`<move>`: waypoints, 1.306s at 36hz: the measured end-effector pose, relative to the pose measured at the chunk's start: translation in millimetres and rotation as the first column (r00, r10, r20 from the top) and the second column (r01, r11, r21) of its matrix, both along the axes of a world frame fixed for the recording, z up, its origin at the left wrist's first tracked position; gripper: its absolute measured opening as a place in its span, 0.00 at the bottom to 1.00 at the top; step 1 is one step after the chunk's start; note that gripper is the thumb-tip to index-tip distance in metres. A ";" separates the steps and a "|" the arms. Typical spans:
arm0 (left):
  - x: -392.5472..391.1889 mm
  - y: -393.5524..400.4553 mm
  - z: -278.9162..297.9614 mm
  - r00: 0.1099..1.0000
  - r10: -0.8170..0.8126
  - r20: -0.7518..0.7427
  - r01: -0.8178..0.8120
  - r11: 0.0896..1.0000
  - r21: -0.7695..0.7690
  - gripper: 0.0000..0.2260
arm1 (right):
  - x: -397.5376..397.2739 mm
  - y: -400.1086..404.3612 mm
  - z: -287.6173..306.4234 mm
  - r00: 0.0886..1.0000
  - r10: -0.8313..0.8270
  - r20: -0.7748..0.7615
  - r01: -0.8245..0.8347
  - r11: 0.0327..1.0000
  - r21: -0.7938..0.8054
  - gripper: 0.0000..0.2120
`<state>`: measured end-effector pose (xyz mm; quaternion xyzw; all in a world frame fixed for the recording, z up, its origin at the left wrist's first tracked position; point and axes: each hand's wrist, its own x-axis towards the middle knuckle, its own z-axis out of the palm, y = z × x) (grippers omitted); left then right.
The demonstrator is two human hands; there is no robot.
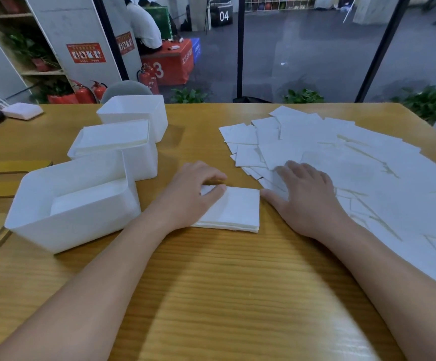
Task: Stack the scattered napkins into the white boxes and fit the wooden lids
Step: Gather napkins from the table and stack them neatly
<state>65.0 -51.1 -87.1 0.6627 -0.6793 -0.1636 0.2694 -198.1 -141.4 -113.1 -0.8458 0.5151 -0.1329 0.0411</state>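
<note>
Napkin stack (234, 211) under left hand (189, 196), beside right hand (305, 199)

three white boxes (76, 204), one small napkin stack (237, 212), many scattered napkins (342, 157), one wooden lid (5, 178), two hands (188, 196)

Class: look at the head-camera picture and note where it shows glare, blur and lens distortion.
Head view: glare washes the wooden table near the bottom edge; both forearms there are soft; the scattered napkins blow out to near-featureless white; wide-angle bending tilts the black posts and shelves at the edges.
</note>
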 end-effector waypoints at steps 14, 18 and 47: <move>-19.9 2.1 -8.9 0.992 -0.089 -0.087 0.089 0.996 -0.005 0.07 | 6.5 -0.6 7.3 0.956 0.245 0.163 -0.251 0.968 0.015 0.15; -23.1 2.4 -10.5 0.993 -0.097 -0.070 0.097 0.995 -0.006 0.08 | 7.5 -0.3 7.4 0.925 0.332 0.183 -0.339 0.941 0.006 0.17; -22.5 2.4 -0.4 0.999 0.025 -0.043 -0.036 0.965 -0.262 0.06 | 23.8 42.8 33.6 0.748 0.453 0.485 -0.506 0.862 -0.024 0.13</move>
